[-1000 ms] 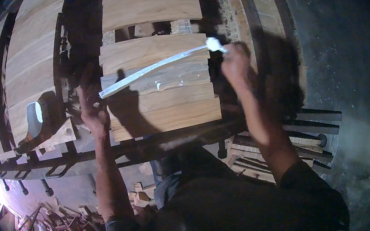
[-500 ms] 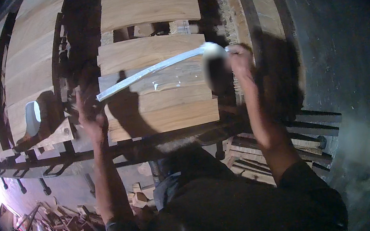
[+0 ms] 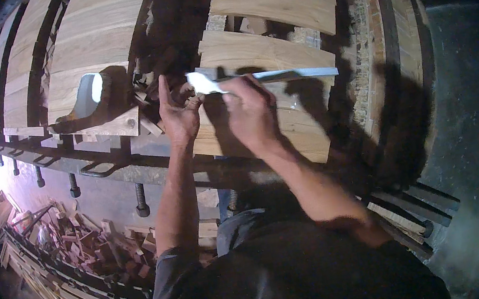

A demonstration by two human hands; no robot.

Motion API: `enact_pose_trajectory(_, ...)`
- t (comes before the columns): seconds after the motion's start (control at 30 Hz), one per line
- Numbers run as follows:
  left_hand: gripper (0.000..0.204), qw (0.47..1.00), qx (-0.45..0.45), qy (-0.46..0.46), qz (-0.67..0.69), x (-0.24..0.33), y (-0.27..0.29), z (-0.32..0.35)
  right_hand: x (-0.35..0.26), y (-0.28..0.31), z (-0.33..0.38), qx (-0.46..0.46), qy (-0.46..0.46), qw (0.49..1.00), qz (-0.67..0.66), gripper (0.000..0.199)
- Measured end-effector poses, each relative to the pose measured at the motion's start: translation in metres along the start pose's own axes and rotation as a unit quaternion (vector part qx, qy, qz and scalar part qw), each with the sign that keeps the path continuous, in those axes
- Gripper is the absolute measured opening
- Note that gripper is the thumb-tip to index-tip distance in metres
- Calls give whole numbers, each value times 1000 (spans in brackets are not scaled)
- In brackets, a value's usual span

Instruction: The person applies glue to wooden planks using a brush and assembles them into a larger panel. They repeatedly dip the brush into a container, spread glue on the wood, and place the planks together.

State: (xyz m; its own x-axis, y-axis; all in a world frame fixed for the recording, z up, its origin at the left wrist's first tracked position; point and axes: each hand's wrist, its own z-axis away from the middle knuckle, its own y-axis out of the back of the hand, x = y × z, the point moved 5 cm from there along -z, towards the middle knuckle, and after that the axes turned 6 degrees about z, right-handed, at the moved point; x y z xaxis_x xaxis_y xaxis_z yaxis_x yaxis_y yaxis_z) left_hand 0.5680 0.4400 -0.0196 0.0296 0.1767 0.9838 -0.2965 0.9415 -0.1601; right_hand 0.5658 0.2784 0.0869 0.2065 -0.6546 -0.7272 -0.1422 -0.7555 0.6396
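Note:
My left hand (image 3: 178, 116) has its thumb side raised and its other fingers curled at the left end of a narrow wooden strip (image 3: 296, 74). The strip's upper edge is coated white, and it extends right over the light wooden panel (image 3: 302, 127). In my right hand (image 3: 251, 109), closed and slightly blurred, is what looks like a brush with a bright white head (image 3: 203, 84). That head is at the strip's left end, close to my left fingers; its handle is mostly hidden by my right hand.
A cut-open white container (image 3: 89, 93) stands on the left panels (image 3: 98, 23). A metal clamp rail (image 3: 164, 166) with hanging screws (image 3: 141, 200) runs along the near edge. Wood scraps (image 3: 96, 245) lie below left. Stacked dark bars (image 3: 419, 202) sit at lower right.
My right hand has swept the white brush head leftward along the strip, from its right end to near my left hand. The head view has shifted, so the panels appear farther right.

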Motion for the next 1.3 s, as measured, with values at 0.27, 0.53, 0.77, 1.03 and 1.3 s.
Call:
enact_pose_trajectory(0.27,93,997,-7,16,80,-5,0,-9,84,33,9,-19,-233,961,-146,20)
enact_pose_trajectory(0.53,92,997,15,37,59,-2,1,-12,21,7,5,21,-87,990,-109,17)
enact_pose_trajectory(0.77,80,1000,19,-3,23,5,6,-23,144,65,20,27,-358,921,-149,23)
enact_pose_trajectory(1.03,85,990,16,96,104,-24,10,-30,328,237,29,138,-92,896,413,22)
enact_pose_trajectory(1.3,78,985,48,82,144,-59,34,-31,59,10,-66,-17,-122,991,48,19)
